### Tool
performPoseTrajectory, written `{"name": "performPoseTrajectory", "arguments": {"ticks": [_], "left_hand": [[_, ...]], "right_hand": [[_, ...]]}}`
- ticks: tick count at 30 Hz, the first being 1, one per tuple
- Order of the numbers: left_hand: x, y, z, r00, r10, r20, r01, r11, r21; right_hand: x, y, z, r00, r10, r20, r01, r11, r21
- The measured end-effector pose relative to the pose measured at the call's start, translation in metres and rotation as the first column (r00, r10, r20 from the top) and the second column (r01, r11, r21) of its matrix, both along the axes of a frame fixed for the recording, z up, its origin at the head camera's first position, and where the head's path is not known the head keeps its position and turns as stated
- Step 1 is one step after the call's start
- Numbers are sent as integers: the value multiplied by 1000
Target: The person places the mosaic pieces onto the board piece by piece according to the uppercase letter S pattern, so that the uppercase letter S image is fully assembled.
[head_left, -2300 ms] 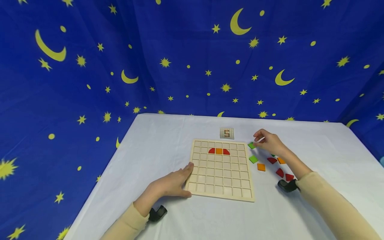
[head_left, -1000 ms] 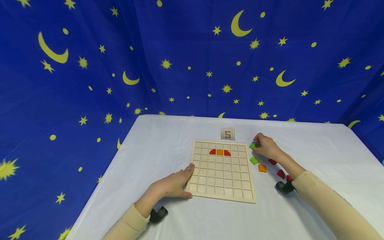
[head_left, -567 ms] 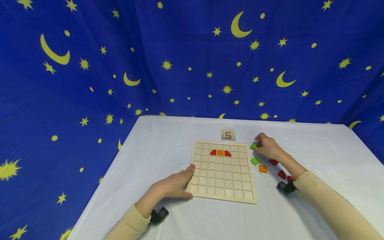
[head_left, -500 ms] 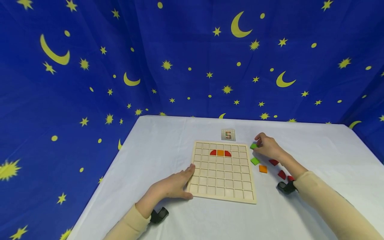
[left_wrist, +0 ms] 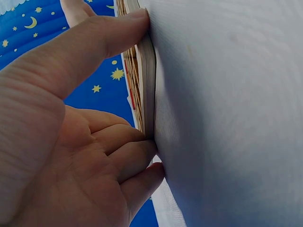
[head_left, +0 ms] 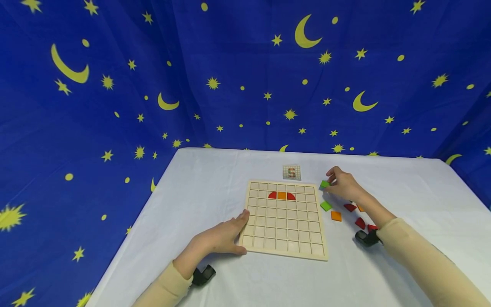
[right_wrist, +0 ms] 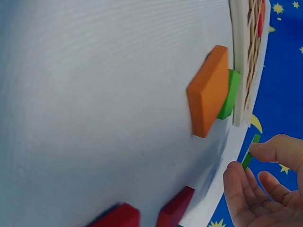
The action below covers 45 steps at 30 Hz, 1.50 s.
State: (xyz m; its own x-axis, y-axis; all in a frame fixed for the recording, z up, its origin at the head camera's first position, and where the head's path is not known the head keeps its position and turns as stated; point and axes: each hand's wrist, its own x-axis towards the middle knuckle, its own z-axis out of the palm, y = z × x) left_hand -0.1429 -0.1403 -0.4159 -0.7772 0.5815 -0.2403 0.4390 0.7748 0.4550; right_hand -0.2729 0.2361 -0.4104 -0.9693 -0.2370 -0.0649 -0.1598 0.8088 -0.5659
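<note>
A wooden grid board (head_left: pixel 284 219) lies on the white table, with two red quarter pieces and an orange square (head_left: pixel 281 195) in its second row. My left hand (head_left: pixel 218 236) rests flat against the board's left edge (left_wrist: pixel 147 71), fingers straight. My right hand (head_left: pixel 342 184) pinches a green square piece (head_left: pixel 324 183) just above the table, right of the board's far corner; the wrist view shows the green piece (right_wrist: pixel 249 152) between thumb and fingertip. Another green square (head_left: pixel 326 206) and an orange square (head_left: pixel 336 215) lie beside the board's right edge.
Red pieces (head_left: pixel 359 222) and an orange piece (head_left: pixel 360 208) lie on the table under my right forearm. A small pattern card (head_left: pixel 292 172) sits beyond the board. A blue cloth with stars and moons (head_left: pixel 192 76) hangs behind the table.
My right hand has taken the green square off the table and lifted it slightly. The left hand and the board have stayed put.
</note>
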Motion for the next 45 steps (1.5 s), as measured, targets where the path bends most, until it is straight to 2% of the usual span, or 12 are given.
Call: {"name": "performPoseTrajectory", "arguments": {"ticks": [32,45], "left_hand": [[1,0,-2,1000,6,0,-6,1000,-11],[0,0,-1,1000,-3,-6,3,1000,-2]], "right_hand": [[9,-2,26,997,54,-64,-59,994,-94],[10,-4,25,996,60,-72,-67,992,-107]]}}
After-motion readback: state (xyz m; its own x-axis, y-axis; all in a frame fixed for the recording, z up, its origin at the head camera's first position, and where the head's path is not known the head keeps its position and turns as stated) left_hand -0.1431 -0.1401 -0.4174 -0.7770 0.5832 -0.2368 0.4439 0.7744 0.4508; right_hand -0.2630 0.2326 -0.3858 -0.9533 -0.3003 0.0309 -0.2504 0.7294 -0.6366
